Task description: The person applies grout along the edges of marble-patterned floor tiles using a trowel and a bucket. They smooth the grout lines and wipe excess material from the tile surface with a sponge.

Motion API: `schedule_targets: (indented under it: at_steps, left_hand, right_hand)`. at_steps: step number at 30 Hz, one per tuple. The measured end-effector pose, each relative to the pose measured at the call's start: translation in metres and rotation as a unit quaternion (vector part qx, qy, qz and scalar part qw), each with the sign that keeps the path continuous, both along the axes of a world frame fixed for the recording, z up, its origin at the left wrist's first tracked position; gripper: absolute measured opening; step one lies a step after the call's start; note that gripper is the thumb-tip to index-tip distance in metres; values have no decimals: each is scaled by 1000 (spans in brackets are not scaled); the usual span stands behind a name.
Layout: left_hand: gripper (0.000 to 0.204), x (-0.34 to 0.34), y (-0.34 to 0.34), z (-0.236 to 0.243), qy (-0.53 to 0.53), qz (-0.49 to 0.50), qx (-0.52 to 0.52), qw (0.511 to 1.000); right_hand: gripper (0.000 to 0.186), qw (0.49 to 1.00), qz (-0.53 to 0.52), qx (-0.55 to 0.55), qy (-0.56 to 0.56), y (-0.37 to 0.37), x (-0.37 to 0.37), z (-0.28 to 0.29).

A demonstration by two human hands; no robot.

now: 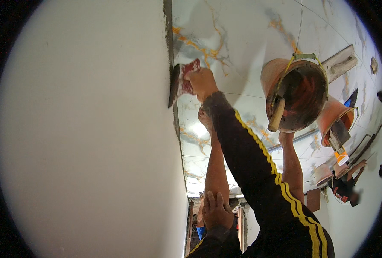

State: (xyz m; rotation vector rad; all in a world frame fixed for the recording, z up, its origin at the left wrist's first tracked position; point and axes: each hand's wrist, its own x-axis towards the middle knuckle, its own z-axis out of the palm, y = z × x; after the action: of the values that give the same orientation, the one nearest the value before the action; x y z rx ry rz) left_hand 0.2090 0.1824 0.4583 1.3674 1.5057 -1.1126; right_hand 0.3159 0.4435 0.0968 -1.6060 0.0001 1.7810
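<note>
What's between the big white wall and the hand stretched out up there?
The head view shows a red-handled scraper: the right hand grips it, with its dark blade at the edge of the white wall.

Worn on the head, the one wide fisheye view looks down past the right hand (pixel 203 84) and left hand (pixel 218 213) to the tiled floor (pixel 246 34), the wall (pixel 88 129) close on its left

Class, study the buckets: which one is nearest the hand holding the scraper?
The large bucket with the pale green grip and a wooden handle over its rim; the other buckets are farther from the right hand.
</note>
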Motion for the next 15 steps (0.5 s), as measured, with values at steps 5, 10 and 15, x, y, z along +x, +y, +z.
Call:
schedule_targets:
  at_steps: [5, 10, 15]
  left_hand:
    - [55, 1, -1, -1, 8, -11, -13, 1000]
    - [57, 0, 0, -1, 11, -12, -23, 1000]
    - [58, -3, -3, -3, 3, 3, -19, 1000]
  right_hand:
    - [40, 716, 421, 268, -488, 48, 48, -11]
    - [45, 716, 391, 290, -501, 89, 77, -15]
    - [40, 663, 430, 291, -540, 125, 95, -20]
